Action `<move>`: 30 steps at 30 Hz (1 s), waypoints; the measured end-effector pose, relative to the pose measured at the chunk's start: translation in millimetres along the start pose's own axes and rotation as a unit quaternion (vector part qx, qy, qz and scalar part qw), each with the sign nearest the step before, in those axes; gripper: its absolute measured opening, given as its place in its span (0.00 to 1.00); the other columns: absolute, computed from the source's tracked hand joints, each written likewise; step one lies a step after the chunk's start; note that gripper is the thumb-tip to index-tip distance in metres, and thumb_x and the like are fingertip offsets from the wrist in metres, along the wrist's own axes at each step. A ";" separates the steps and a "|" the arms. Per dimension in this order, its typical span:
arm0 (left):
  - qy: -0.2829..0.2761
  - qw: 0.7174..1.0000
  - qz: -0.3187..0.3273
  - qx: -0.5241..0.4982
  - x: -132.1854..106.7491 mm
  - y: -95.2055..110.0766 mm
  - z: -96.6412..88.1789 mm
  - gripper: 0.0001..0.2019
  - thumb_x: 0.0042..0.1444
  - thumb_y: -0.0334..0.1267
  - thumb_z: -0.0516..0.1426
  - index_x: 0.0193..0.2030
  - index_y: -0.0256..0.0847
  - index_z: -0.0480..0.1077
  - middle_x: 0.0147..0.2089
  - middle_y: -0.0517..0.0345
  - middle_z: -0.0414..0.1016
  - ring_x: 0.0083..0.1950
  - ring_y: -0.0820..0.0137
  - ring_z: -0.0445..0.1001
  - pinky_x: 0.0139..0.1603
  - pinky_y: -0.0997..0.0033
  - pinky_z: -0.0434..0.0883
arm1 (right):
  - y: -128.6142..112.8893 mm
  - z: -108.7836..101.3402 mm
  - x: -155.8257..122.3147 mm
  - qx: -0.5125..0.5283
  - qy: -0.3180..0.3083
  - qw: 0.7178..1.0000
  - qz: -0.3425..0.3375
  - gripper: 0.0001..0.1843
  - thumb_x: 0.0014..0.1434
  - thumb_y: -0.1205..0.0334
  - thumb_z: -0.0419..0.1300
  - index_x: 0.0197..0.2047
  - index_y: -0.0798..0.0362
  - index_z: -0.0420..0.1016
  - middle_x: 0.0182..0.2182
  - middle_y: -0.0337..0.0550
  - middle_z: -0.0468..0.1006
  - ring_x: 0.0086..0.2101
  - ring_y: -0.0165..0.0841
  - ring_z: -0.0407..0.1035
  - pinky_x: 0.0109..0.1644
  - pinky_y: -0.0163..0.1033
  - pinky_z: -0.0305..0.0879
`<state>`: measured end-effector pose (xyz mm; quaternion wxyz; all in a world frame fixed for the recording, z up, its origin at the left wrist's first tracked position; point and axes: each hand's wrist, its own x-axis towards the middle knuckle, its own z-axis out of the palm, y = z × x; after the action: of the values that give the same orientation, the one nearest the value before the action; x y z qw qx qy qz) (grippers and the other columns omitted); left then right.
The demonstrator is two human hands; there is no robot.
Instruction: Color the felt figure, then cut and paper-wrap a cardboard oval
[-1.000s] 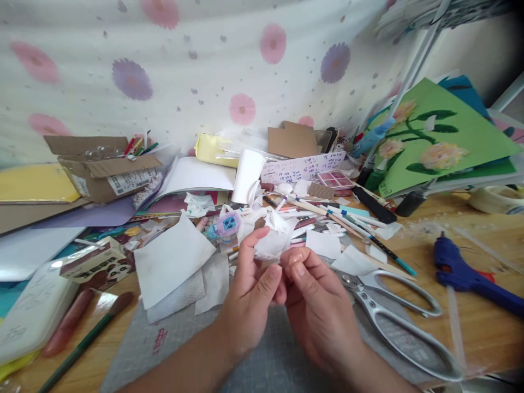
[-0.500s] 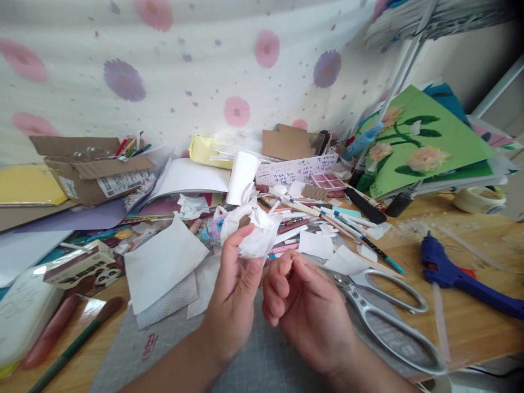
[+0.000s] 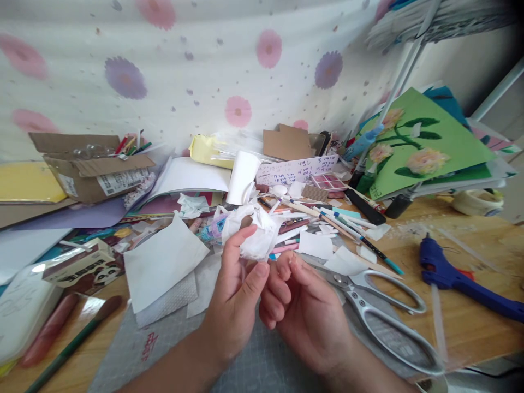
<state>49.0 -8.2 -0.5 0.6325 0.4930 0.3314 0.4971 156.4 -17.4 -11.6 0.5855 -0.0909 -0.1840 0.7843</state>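
Observation:
My left hand point(image 3: 231, 297) is raised over the cutting mat point(image 3: 158, 357), its index finger stretched up and its thumb bent in towards the other fingers. What lies between them, if anything, is hidden. Close beside it, my right hand point(image 3: 305, 305) is closed in a pinch, thumb against index finger; anything held there is too small to make out. The left thumb tip nearly touches the right fingers. Directly behind the left index finger is a crumpled white tissue point(image 3: 262, 234) with a brown patch; I cannot tell whether the hand touches it. Silver scissors point(image 3: 370, 311) lie right of my right hand.
A blue glue gun point(image 3: 444, 267) lies at the right. White paper sheets point(image 3: 164, 262), several pencils and brushes point(image 3: 327, 218) clutter the middle. On the left are a panda-printed box point(image 3: 84, 267), a brush point(image 3: 77, 344) and a cardboard box point(image 3: 88, 172). Green flower artwork point(image 3: 429, 136) leans back right.
My left thumb has shifted slightly right, closer to the right hand. My right fingers have moved a little left and stay pinched. The things around lie as before.

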 end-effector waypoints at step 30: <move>0.014 0.999 0.033 0.024 4.7 -6.5 -3.0 0.30 0.59 0.44 0.59 0.64 0.48 0.51 0.32 0.61 0.74 0.30 0.71 0.72 0.33 0.70 0.71 | 7.1 -9.2 2.7 -0.160 0.109 0.970 -0.149 0.18 0.56 0.57 0.61 0.19 0.52 0.63 0.15 0.31 0.61 0.17 0.25 0.53 0.22 0.33 0.59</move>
<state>49.5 -3.0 -7.3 0.5989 0.5113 0.3355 0.5171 152.6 -14.9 -22.6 0.6900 -0.2399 -0.2538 0.6340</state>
